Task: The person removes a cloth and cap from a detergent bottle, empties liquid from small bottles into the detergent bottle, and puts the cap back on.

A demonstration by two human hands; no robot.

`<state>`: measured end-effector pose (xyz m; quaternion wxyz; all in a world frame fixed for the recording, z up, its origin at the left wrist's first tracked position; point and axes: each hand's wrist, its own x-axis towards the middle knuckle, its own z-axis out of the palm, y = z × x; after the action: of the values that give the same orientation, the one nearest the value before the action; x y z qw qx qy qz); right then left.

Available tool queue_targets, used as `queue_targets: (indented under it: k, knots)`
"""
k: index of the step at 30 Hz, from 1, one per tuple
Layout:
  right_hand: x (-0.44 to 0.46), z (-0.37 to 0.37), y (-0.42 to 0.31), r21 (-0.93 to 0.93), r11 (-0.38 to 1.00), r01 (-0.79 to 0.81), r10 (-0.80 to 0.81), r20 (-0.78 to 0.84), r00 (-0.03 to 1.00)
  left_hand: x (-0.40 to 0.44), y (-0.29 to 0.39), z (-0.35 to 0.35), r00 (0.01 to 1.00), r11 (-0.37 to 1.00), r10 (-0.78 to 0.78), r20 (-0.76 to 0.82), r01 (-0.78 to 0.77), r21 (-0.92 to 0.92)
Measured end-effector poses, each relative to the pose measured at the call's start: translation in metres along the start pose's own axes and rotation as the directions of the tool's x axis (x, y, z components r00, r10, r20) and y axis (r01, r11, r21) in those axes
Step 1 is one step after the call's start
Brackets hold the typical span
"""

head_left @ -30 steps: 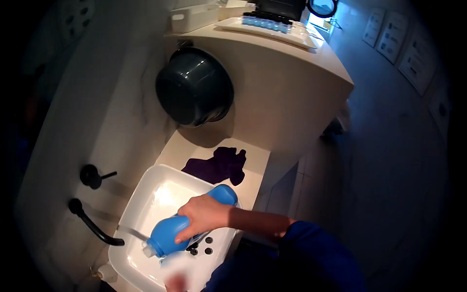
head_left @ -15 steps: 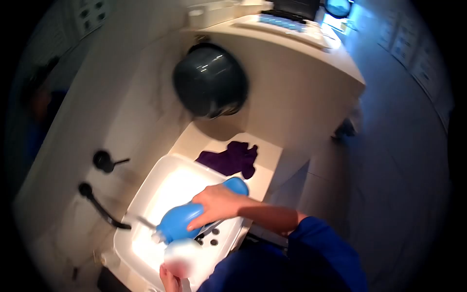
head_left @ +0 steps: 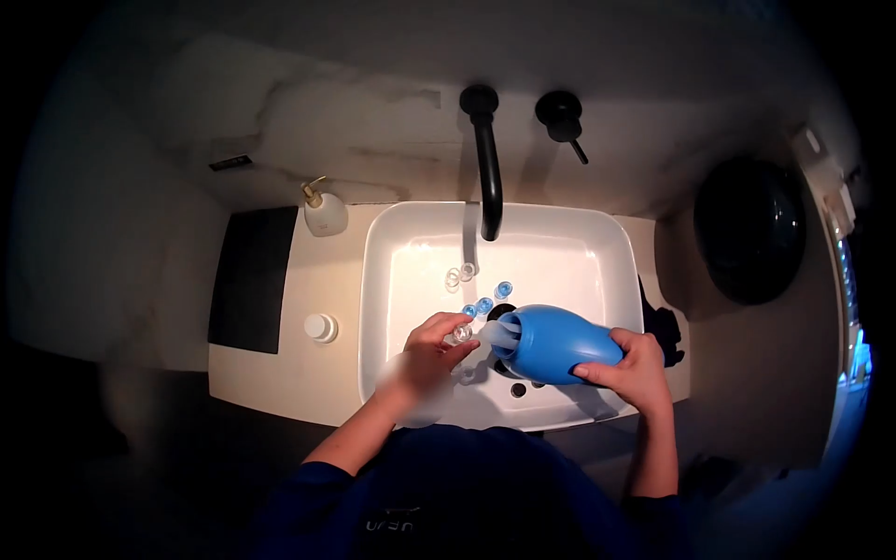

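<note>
My right hand (head_left: 637, 373) is wrapped round a blue bottle-shaped container (head_left: 565, 343), tipped on its side over the white sink (head_left: 373, 280). Its wide mouth faces left, and a translucent whitish piece (head_left: 497, 333) sticks out of it. Between the thumb and fingers of my left hand (head_left: 439, 345) is a small clear cup (head_left: 462, 332), close to that piece; I cannot tell whether they touch. In the basin lie clear cups (head_left: 453, 278) and blue-tinted cups (head_left: 504, 289). Small dark round pieces (head_left: 518, 389) sit below the container, partly hidden.
A black spout (head_left: 488, 177) reaches over the basin, with a black lever (head_left: 562, 121) beside it. Left of the sink stand a soap dispenser (head_left: 325, 214), a white lidded jar (head_left: 320, 328) and a dark mat (head_left: 252, 280). Dark cloth (head_left: 664, 334) and a dark rounded object (head_left: 749, 231) are at right.
The view has swung round to face the sink squarely. The blue container stays in my right hand over the basin. My left hand, blurred and low before, is now at the container's mouth.
</note>
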<state>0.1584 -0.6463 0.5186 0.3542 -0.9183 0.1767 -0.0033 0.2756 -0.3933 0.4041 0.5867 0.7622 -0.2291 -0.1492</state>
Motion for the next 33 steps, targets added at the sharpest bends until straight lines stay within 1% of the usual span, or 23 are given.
queue_targets:
  k: [2,3,7,11,13,14,16,19,23,26,28,31,33]
  knots:
    - [0.004,0.002,0.0,-0.057,0.998,0.019,-0.018,0.011,1.0,0.0,-0.002,0.002,1.0,1.0,-0.005,-0.003,0.005,0.003]
    - [0.005,0.001,-0.004,-0.076,0.997,0.016,-0.014,0.028,1.0,0.001,-0.004,0.002,1.0,0.999,0.019,0.009,-0.019,0.031]
    - [0.01,0.01,-0.01,-0.1,0.995,0.02,-0.016,0.043,0.999,0.0,-0.01,-0.001,0.998,0.995,0.062,0.021,-0.064,0.076]
    - [0.014,0.014,-0.021,-0.102,0.995,0.021,-0.016,0.052,0.999,-0.001,-0.019,-0.001,0.999,0.998,0.031,0.026,-0.032,0.057]
    - [0.017,0.016,-0.029,-0.147,0.989,-0.003,0.014,0.074,0.997,-0.002,-0.022,-0.004,0.999,0.999,0.005,0.033,-0.006,0.039]
    - [0.015,0.016,-0.03,-0.144,0.99,-0.001,0.011,0.073,0.997,-0.003,-0.02,-0.005,0.999,0.999,0.006,0.032,-0.008,0.043]
    - [0.019,0.018,-0.037,-0.197,0.98,-0.005,0.025,0.095,0.995,-0.003,-0.023,-0.009,0.999,0.999,0.038,0.008,-0.038,0.036]
    - [0.02,0.021,-0.038,-0.213,0.977,-0.001,0.022,0.093,0.995,-0.004,-0.024,-0.009,0.999,0.995,0.051,-0.007,-0.051,0.082]
    - [0.021,0.021,-0.038,-0.229,0.973,0.013,0.013,0.113,0.994,-0.006,-0.024,-0.012,0.999,0.995,0.04,0.002,-0.04,0.095]
    - [0.021,0.022,-0.036,-0.199,0.98,0.023,-0.002,0.109,0.994,-0.007,-0.033,-0.009,0.998,0.997,0.062,-0.002,-0.062,0.044]
    - [0.021,0.022,-0.037,-0.218,0.976,0.026,-0.001,0.115,0.993,-0.008,-0.037,-0.009,0.989,0.988,0.149,-0.023,-0.148,0.044]
    - [0.021,0.021,-0.037,-0.219,0.976,0.019,0.008,0.119,0.993,-0.008,-0.041,-0.009,0.992,0.99,0.13,0.011,-0.13,0.052]
    - [0.021,0.021,-0.035,-0.211,0.977,0.018,0.007,0.115,0.993,-0.008,-0.041,-0.008,0.989,0.988,0.144,0.007,-0.145,0.056]
